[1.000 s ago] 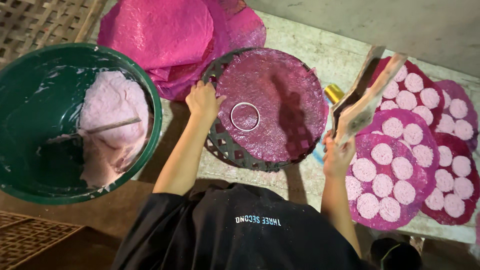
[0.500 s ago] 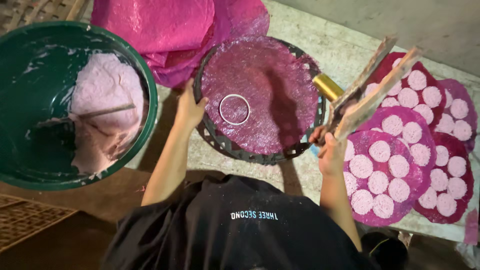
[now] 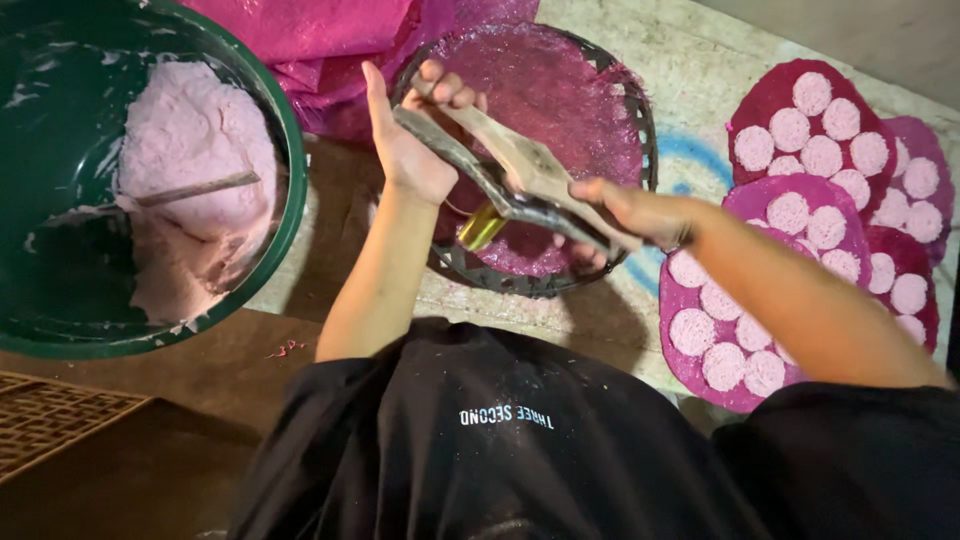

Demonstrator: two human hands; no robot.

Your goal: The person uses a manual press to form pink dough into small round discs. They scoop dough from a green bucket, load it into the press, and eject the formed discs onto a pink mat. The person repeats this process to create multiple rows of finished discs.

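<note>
Seen from above, a person in a black shirt [image 3: 500, 440] works with both hands over a round dark tray [image 3: 640, 130] lined with pink mesh [image 3: 560, 100]. Both hands hold one tool: a hinged press [image 3: 520, 180] made of two long, flat arms, worn wood and dark metal, with a brass-coloured tube [image 3: 482, 226] fixed underneath. The press slants from upper left to lower right, hanging above the near half of the tray.

The left hand [image 3: 415, 140] is at the press's upper end. Its fingers [image 3: 440, 85] curl over the top of the arms, with the palm open below them and the thumb standing apart. The right hand [image 3: 625, 215] grips the lower end, its fingers wrapped tightly around both arms where they meet. The brass tube sits between the two hands, nearer the left wrist.

To the left stands a large green basin [image 3: 285, 200] holding pale pink dough [image 3: 190, 140], with a stick [image 3: 195, 187] lying across it. Behind the tray lies crumpled pink cloth [image 3: 300, 30]. To the right, overlapping magenta mats [image 3: 770, 100] each carry rows of small, pale pink round cakes [image 3: 790, 130]. All rests on a rough bench [image 3: 700, 50].
</note>
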